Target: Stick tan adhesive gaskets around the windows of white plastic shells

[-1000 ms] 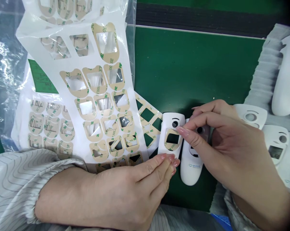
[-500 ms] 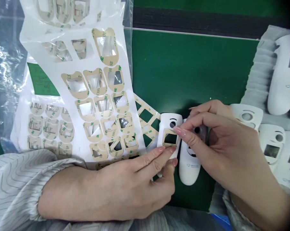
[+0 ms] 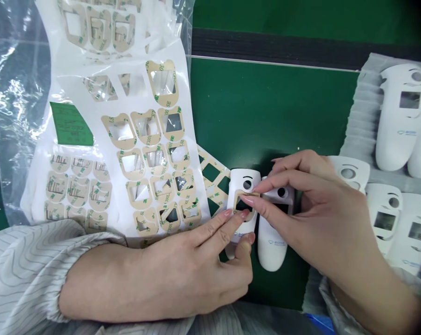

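Note:
A white handheld thermometer housing, with a round hole above a dark window, lies upright in front of me. My left hand grips its lower part, two fingertips on its face by the window and the thumb lower at its side. Around the window sits a beige adhesive frame. Thumb and index finger of my right hand pinch this frame's upper edge; how far it sticks down is hidden. A second white housing lies right beside the first, partly under my right hand.
Sheets of beige die-cut adhesive frames lie on a clear plastic bag at left, with a green label. Under their edge is a cut-out backing strip. Several white housings rest on foam wrap at right. The table is green.
My right thumb and index finger have moved left, over the window's top, onto the adhesive frame's upper edge. My left hand keeps its hold on the housing. The whole view has shifted slightly.

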`<state>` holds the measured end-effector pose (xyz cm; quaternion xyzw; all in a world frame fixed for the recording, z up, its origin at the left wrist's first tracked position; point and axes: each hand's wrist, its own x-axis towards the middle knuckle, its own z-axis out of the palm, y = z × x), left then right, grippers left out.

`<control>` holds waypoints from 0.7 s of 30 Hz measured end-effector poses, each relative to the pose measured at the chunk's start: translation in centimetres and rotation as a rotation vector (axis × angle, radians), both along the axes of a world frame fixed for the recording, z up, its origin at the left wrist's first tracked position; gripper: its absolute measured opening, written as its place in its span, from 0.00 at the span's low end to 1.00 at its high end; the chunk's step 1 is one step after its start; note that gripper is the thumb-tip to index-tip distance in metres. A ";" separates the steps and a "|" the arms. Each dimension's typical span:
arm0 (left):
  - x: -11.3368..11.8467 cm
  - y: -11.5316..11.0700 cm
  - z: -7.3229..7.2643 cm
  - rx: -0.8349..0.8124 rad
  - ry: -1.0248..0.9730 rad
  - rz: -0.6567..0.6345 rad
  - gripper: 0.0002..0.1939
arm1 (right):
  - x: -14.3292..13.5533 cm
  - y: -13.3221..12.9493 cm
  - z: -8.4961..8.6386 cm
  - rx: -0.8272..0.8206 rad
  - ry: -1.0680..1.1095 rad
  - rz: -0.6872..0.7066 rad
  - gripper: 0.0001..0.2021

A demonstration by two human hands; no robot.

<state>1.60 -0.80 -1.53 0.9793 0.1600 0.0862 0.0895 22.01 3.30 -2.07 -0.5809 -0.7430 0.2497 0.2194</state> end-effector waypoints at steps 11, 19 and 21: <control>-0.4 0.0 0.2 0.019 0.038 -0.078 0.15 | 0.0 1.3 -1.0 -0.005 -0.091 -0.019 0.15; -4.1 2.7 3.8 -0.062 -0.041 0.199 0.26 | -1.0 1.7 2.5 -0.201 -0.034 0.040 0.26; -6.9 3.9 5.1 -0.037 -0.212 0.596 0.22 | -2.9 2.5 3.8 -0.216 -0.009 0.056 0.32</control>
